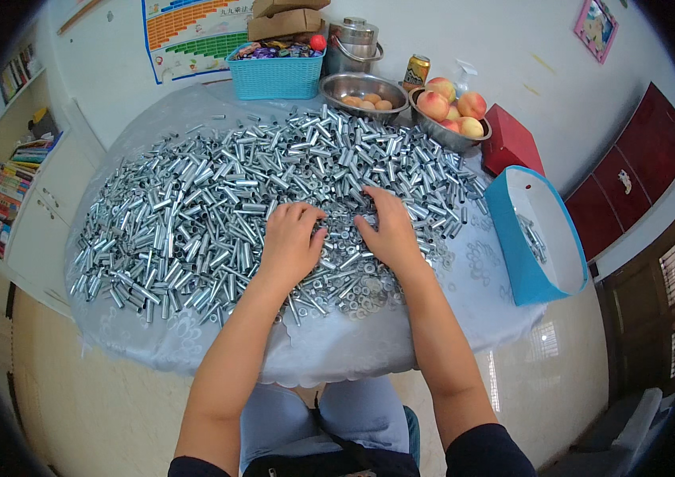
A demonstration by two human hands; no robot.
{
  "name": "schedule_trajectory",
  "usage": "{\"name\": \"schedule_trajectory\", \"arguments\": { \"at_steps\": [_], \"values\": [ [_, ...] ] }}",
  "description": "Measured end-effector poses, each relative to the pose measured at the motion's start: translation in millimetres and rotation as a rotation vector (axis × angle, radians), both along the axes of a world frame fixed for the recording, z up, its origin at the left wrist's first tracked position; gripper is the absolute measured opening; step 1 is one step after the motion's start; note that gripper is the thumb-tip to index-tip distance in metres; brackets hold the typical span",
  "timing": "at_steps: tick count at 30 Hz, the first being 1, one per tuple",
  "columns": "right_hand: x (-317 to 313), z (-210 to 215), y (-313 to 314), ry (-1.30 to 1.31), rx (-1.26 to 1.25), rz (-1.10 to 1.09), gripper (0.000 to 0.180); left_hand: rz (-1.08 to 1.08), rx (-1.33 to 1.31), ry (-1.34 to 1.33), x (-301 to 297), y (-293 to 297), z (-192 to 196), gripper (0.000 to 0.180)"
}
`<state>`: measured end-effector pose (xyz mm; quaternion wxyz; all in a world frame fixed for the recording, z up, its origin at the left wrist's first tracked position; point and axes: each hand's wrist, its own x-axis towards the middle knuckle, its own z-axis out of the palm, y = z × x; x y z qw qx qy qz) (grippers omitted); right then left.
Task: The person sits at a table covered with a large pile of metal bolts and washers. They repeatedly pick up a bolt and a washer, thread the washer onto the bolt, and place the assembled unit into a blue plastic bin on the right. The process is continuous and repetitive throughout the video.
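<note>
A broad heap of silvery metal tubes [194,199] covers much of the table, with bolts mixed in. Both hands rest in its near middle part. My left hand [293,238] lies over the tubes, fingers curved and thumb held apart, gripping nothing that I can see. Across a small gap, my right hand [391,234] touches the heap with thumb and index finger spread; its other fingers are partly hidden. Between and in front of the hands lie small nuts and flat washers [361,294], several of them spread toward the near table edge.
A light tablecloth [353,350] covers the table. At the right edge stands a blue-rimmed white bin [556,270] with a few metal pieces inside. Along the back are a blue basket [274,79], a steel bowl of eggs [363,86], a bowl of peaches [449,135] and a red box [512,143].
</note>
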<state>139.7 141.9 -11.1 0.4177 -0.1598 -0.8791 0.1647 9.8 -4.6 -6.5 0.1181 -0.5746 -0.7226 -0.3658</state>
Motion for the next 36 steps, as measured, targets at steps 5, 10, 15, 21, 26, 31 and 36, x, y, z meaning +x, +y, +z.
{"name": "schedule_trajectory", "arguments": {
  "at_steps": [5, 10, 15, 21, 26, 31, 36],
  "values": [
    [-10, -2, 5, -0.162, 0.043, -0.079, 0.04, 0.079, 0.045, -0.067, -2, 0, -1, 0.027],
    [-13, -6, 7, -0.185, -0.006, -0.076, 0.029, 0.068, 0.032, -0.108, -4, -1, -2, 0.027],
    [-6, -1, 2, -0.155, -0.112, 0.041, 0.016, 0.063, 0.023, -0.108, -6, -1, -3, 0.026],
    [-5, 9, -10, -0.076, -0.142, 0.069, 0.018, 0.111, 0.023, -0.083, -6, -2, -3, 0.026],
    [-5, 22, -25, -0.089, -0.254, 0.077, 0.02, 0.033, 0.047, -0.036, -12, -1, -8, 0.017],
    [-5, 19, -24, -0.01, -0.231, 0.109, 0.02, -0.062, -0.062, -0.027, -7, -6, 7, 0.012],
    [-5, 19, -23, -0.009, -0.214, 0.128, 0.019, -0.148, -0.171, 0.014, -4, -8, 7, 0.012]
  ]
}}
